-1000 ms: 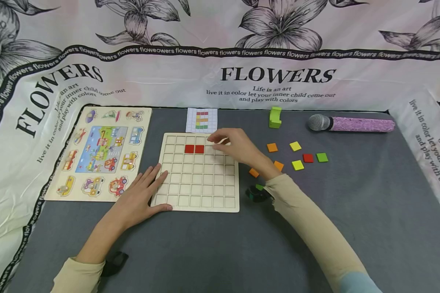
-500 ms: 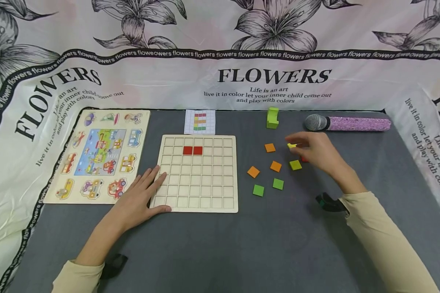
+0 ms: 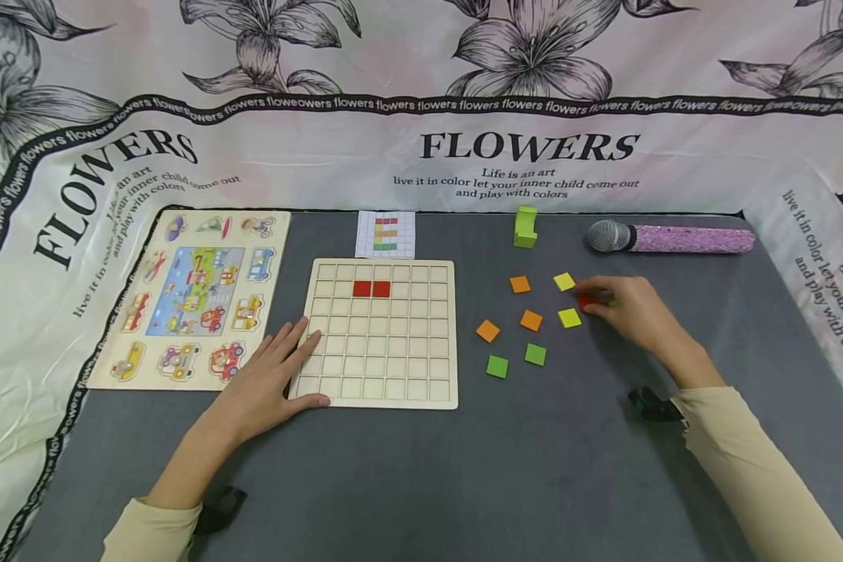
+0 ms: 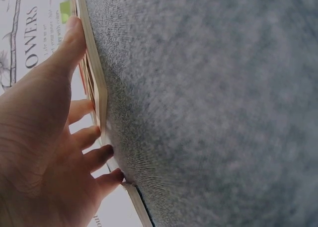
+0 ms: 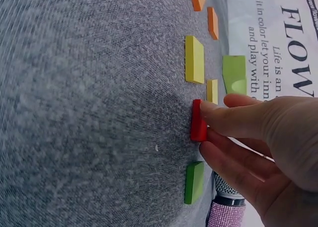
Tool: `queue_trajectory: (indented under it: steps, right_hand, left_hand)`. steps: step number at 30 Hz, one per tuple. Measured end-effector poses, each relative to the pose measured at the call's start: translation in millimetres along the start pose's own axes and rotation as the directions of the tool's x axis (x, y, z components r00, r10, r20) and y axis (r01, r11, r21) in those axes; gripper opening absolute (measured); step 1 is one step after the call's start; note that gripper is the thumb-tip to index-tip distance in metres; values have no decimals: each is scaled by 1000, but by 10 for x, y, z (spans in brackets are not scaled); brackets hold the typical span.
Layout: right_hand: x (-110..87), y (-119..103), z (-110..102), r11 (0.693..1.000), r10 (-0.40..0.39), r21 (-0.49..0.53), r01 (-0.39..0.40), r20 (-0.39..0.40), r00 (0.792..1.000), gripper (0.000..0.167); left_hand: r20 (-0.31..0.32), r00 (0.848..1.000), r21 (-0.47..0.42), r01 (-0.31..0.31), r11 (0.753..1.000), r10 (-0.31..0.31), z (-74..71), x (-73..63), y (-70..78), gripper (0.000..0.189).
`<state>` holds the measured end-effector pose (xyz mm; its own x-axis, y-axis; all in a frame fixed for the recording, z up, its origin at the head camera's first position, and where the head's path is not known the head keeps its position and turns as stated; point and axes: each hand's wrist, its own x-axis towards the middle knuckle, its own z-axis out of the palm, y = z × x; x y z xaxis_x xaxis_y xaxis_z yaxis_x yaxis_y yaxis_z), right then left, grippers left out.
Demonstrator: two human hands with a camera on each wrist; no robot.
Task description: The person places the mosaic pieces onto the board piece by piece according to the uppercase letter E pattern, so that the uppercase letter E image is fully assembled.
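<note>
My right hand (image 3: 635,316) pinches a red square tile (image 5: 198,121) on the grey table, its thumb on one edge and a fingertip at the opposite edge. A green tile (image 5: 194,182) lies just beside that hand, mostly covered by it in the head view. With fingers spread, my left hand (image 3: 263,382) rests along the left edge of a pale wooden grid board (image 3: 393,367). Two red tiles (image 3: 371,289) sit side by side in the second row of the board. Behind it lies a card (image 3: 363,234) printed with coloured squares on a grid.
Yellow tiles (image 3: 570,318), orange tiles (image 3: 531,321) and green tiles (image 3: 497,367) are scattered between board and right hand. A green block (image 3: 525,228) and a pink glittery microphone (image 3: 688,239) stand and lie at the back. A vehicle picture puzzle (image 3: 183,367) lies at left.
My right hand has moved right from the board, past the yellow tiles, to the red tile and now pinches it. My left hand has stayed on the board's edge.
</note>
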<state>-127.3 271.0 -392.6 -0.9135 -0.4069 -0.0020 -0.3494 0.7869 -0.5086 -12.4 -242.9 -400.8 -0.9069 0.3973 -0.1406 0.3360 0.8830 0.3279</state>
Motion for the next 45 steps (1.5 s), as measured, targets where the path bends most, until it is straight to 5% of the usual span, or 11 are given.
queue_trajectory:
  steps: [13, 24, 34, 45]
  right_hand:
    - [83, -158, -86, 999, -42, -29, 41, -11, 999, 33]
    - [486, -608, -67, 991, -137, 15, 136, 91, 986, 31]
    - [816, -1004, 208, 981, -179, 103, 164, 166, 970, 32]
    - [1149, -1432, 657, 957, -262, 168, 235, 161, 952, 23]
  left_hand:
    - [-3, 1000, 6, 6, 1000, -6, 9, 11, -9, 96]
    - [-2, 1000, -6, 15, 1000, -15, 4, -3, -20, 97]
    - [-2, 1000, -13, 3, 1000, -3, 3, 5, -9, 96]
    - [-4, 1000, -7, -6, 1000, 6, 0, 8, -11, 96]
